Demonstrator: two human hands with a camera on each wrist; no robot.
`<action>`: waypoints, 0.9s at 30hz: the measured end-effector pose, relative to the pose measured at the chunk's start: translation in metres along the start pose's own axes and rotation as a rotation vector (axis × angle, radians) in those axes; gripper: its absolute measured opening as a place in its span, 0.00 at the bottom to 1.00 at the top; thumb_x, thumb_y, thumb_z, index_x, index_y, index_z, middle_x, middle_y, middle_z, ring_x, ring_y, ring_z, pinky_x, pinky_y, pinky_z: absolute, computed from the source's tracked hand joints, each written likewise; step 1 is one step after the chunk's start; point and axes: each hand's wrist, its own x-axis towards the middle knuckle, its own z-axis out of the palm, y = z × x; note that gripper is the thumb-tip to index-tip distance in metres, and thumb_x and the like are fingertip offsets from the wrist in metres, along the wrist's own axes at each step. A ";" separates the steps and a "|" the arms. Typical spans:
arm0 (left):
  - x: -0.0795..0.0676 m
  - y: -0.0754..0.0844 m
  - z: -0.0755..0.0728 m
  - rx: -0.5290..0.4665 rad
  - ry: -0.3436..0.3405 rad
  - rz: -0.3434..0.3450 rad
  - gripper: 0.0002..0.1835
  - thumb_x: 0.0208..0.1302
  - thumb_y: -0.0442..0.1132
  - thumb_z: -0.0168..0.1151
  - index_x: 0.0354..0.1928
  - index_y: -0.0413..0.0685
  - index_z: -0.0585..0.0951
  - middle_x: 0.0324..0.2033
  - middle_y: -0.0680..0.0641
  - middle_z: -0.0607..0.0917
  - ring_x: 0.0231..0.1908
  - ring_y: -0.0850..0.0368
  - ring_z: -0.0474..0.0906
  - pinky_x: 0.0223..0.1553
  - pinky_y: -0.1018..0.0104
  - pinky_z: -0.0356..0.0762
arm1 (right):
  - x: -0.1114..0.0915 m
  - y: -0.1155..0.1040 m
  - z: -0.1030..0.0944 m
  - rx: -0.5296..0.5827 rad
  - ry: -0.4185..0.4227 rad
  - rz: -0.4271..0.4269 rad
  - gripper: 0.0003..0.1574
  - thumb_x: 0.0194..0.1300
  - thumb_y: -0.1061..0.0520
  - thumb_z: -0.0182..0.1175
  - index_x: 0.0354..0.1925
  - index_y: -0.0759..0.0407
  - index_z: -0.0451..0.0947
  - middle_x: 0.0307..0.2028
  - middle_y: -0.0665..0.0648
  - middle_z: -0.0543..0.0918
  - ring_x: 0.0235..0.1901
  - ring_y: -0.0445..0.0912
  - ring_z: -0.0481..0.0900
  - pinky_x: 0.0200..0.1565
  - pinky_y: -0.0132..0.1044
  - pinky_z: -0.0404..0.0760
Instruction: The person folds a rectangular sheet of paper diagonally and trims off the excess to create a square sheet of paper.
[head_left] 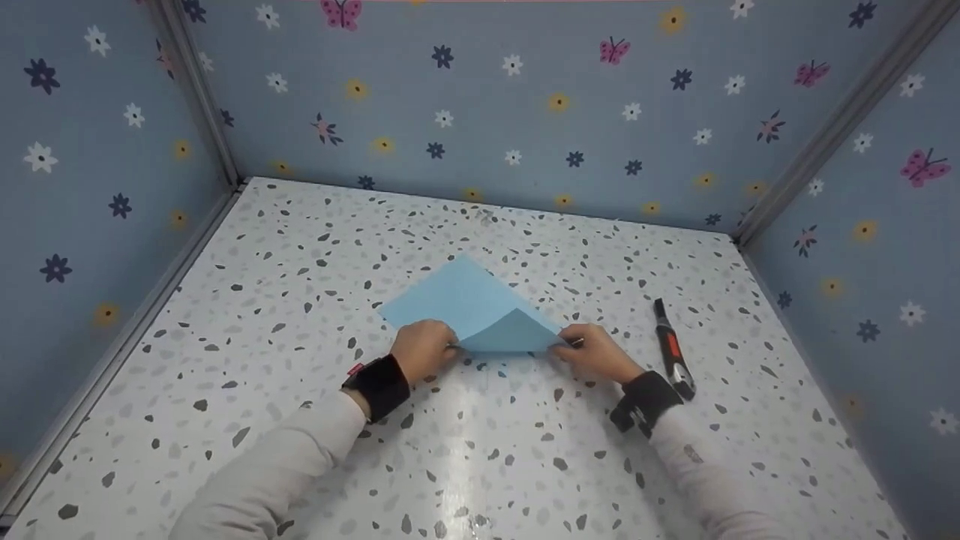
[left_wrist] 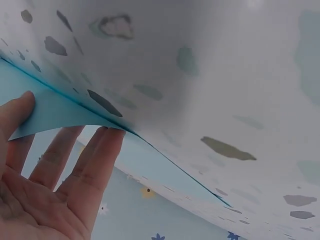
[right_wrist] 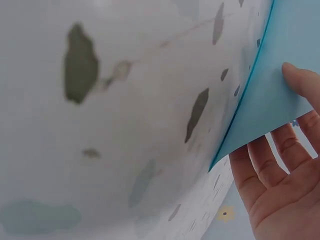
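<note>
A light blue sheet of paper (head_left: 450,296) lies on the speckled table, its near part folded up into a darker triangular flap (head_left: 514,330). My left hand (head_left: 424,350) pinches the left part of the near folded edge. In the left wrist view its thumb (left_wrist: 22,112) presses on the paper (left_wrist: 65,107) with the fingers behind. At the right corner, my right hand (head_left: 596,352) pinches the sheet. The right wrist view shows that thumb (right_wrist: 300,82) on one face of the paper (right_wrist: 265,95) and the fingers on the other side.
To the right of my right hand lies a black and red tool (head_left: 673,349) that looks like a utility knife. Flower-patterned blue panels (head_left: 480,97) with metal edges stand along the back, left and right of the white speckled table (head_left: 300,225).
</note>
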 end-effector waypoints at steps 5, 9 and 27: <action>0.003 -0.003 0.000 -0.027 0.040 -0.012 0.12 0.67 0.41 0.70 0.26 0.43 0.89 0.26 0.44 0.91 0.21 0.56 0.76 0.25 0.67 0.63 | 0.002 0.002 -0.002 0.008 0.001 0.038 0.15 0.69 0.53 0.67 0.27 0.58 0.80 0.26 0.48 0.77 0.29 0.39 0.72 0.35 0.31 0.73; 0.008 -0.006 0.002 -0.026 0.063 -0.049 0.12 0.67 0.44 0.69 0.29 0.43 0.86 0.25 0.45 0.89 0.22 0.55 0.76 0.26 0.66 0.63 | 0.008 0.001 -0.004 -0.003 0.010 0.043 0.24 0.71 0.52 0.65 0.21 0.53 0.66 0.21 0.47 0.66 0.25 0.41 0.65 0.32 0.31 0.66; 0.011 -0.001 0.023 0.214 0.186 0.033 0.31 0.72 0.42 0.65 0.75 0.60 0.70 0.67 0.36 0.77 0.37 0.40 0.86 0.22 0.56 0.78 | 0.027 -0.006 0.005 0.008 0.028 0.248 0.36 0.75 0.46 0.59 0.73 0.59 0.66 0.58 0.67 0.80 0.57 0.58 0.79 0.63 0.55 0.78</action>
